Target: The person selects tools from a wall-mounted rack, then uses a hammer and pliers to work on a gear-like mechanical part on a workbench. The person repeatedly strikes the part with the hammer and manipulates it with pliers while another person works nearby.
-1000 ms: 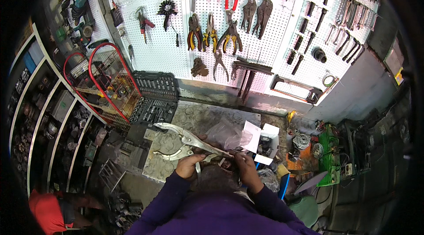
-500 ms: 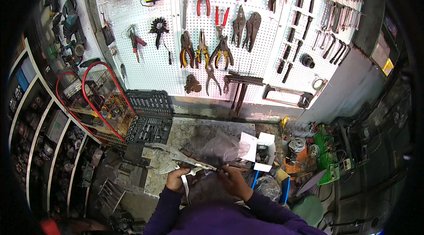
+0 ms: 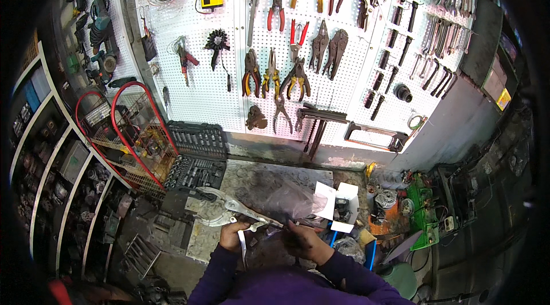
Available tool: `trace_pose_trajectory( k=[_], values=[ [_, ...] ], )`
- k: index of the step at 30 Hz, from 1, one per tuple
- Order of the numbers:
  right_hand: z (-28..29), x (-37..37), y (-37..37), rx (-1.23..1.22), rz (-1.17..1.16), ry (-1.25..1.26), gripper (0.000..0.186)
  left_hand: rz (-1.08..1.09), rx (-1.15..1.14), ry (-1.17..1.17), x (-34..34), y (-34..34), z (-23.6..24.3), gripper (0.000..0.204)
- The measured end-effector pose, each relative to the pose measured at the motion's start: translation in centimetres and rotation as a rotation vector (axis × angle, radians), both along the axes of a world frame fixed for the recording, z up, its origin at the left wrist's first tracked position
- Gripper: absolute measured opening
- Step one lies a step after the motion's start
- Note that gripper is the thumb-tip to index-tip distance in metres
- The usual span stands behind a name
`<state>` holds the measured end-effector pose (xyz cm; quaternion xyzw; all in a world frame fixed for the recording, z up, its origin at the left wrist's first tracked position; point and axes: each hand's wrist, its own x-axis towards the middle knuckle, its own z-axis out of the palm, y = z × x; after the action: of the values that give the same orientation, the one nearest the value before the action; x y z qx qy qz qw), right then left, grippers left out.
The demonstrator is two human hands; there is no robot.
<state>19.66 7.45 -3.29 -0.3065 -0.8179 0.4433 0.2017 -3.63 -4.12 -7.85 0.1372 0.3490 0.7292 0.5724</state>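
Over the workbench I hold a long silver wrench-like tool with a rounded head at its left end. My left hand is closed around a pale metal part beneath that tool; a curved, C-shaped metal piece reaches out to its left, and a thin metal handle hangs below. Whether these parts are joined I cannot tell. My right hand is closed at the tool's right end, its fingers dark and partly in shadow. Just beyond lies a crumpled clear plastic bag.
An opened white box stands right of the bag. To the left are an open socket set, a bench vise and a red-handled wire cart. Pliers and wrenches hang on the white pegboard. A green crate is at right.
The view has tilted up slightly, so the wall tools sit lower. My right hand has shifted a little at the tool's end; both hands keep their hold.
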Motion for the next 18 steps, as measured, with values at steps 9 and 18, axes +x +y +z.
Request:
trace_pose_trajectory(
  k=[9,18],
  values=[
    [-1.5,-0.5,-0.7,0.484,-0.14,0.11,0.036,0.012,-0.104,0.02,0.5,0.2,0.5,0.057],
    [-1.3,0.0,-0.5,0.509,-0.088,0.039,0.029,0.129,-0.126,0.143,1.5,0.0,3.2,0.047]
  ],
)
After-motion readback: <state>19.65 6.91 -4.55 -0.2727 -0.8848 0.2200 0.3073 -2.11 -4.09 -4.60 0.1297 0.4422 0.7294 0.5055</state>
